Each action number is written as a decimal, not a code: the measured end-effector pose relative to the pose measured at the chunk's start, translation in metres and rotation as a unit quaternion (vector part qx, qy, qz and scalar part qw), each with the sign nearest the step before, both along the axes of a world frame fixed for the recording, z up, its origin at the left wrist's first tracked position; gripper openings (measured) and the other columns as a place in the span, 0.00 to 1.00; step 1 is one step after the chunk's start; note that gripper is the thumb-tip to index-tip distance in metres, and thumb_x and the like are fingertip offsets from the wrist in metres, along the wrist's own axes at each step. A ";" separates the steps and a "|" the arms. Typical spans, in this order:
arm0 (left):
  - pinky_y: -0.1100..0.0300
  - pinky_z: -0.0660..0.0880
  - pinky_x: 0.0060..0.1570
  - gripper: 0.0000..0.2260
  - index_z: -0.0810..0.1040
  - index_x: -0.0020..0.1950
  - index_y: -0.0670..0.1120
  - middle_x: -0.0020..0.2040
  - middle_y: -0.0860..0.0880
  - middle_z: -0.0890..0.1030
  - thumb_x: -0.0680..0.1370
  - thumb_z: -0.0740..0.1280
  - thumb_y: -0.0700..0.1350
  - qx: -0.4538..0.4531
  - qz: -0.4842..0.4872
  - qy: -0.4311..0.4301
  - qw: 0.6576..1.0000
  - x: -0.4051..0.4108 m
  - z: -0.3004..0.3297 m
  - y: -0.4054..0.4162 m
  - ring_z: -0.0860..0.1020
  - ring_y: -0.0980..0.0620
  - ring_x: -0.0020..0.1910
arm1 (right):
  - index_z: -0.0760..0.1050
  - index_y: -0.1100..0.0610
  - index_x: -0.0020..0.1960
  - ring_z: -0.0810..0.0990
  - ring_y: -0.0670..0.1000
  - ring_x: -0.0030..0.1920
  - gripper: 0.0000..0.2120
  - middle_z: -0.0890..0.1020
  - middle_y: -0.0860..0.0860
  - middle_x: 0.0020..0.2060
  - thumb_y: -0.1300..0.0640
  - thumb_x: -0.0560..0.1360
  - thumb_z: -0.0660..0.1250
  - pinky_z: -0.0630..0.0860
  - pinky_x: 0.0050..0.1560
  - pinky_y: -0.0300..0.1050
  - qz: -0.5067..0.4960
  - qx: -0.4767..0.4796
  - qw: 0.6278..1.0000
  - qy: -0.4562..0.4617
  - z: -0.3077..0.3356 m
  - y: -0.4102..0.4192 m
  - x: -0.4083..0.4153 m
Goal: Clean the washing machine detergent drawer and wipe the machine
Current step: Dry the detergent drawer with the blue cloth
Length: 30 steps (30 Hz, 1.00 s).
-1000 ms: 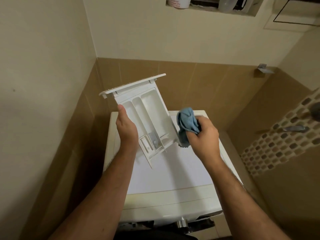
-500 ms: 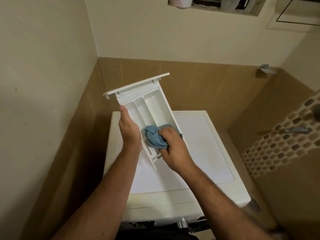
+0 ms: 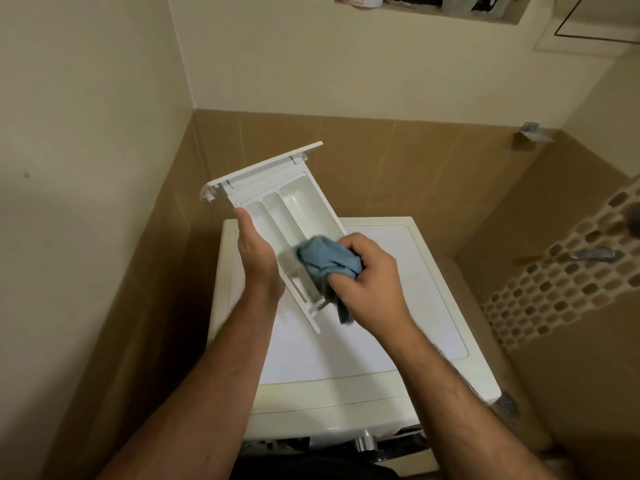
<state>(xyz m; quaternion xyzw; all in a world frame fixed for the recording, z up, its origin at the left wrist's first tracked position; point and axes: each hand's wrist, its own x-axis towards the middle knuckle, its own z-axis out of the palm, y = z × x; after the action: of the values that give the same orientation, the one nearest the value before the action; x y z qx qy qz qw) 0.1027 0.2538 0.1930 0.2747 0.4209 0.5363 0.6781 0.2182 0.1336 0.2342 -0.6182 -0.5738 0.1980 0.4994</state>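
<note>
Head view: left hand [image 3: 259, 258] grips the white plastic detergent drawer [image 3: 287, 216] at frame centre; right hand [image 3: 372, 282] clutches a bunched blue cloth [image 3: 325, 259] against it, above the white washing machine top [image 3: 346, 351]; tan tiled walls [image 3: 398, 161].

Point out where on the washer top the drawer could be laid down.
Bare top of the washing machine lies to the right of the right hand, out to the right rim, and in front of both hands toward the front edge. The back-left part is crowded: the left hand holds the drawer there, with the blue cloth pressed into it.
</note>
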 end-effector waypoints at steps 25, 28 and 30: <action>0.47 0.78 0.58 0.32 0.74 0.70 0.53 0.63 0.48 0.81 0.76 0.52 0.72 -0.008 -0.080 -0.001 0.997 0.013 -0.004 -0.025 0.80 0.46 0.61 | 0.78 0.53 0.44 0.76 0.49 0.44 0.09 0.79 0.49 0.42 0.65 0.68 0.68 0.73 0.42 0.41 -0.013 -0.051 0.989 -0.135 0.026 0.014 0.008; 0.45 0.70 0.67 0.39 0.73 0.69 0.55 0.66 0.50 0.78 0.68 0.57 0.78 0.021 -0.084 0.038 0.995 0.025 -0.014 -0.030 0.75 0.49 0.67 | 0.79 0.56 0.46 0.72 0.45 0.43 0.09 0.78 0.47 0.41 0.65 0.67 0.67 0.67 0.42 0.29 -0.072 0.063 0.985 -0.146 0.039 0.037 0.009; 0.51 0.73 0.64 0.33 0.75 0.67 0.54 0.63 0.50 0.80 0.73 0.56 0.74 0.068 -0.092 0.066 0.991 0.031 -0.005 -0.037 0.77 0.52 0.64 | 0.79 0.59 0.46 0.69 0.41 0.43 0.09 0.76 0.46 0.42 0.66 0.67 0.66 0.66 0.44 0.26 -0.073 0.113 0.977 -0.164 0.036 0.048 0.003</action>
<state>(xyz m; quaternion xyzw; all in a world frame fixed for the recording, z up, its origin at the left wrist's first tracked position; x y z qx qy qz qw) 0.1335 0.2172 0.1875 0.3923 0.3999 0.4794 0.6755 0.2208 0.1819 0.2705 -0.6217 -0.6200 -0.0090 0.4786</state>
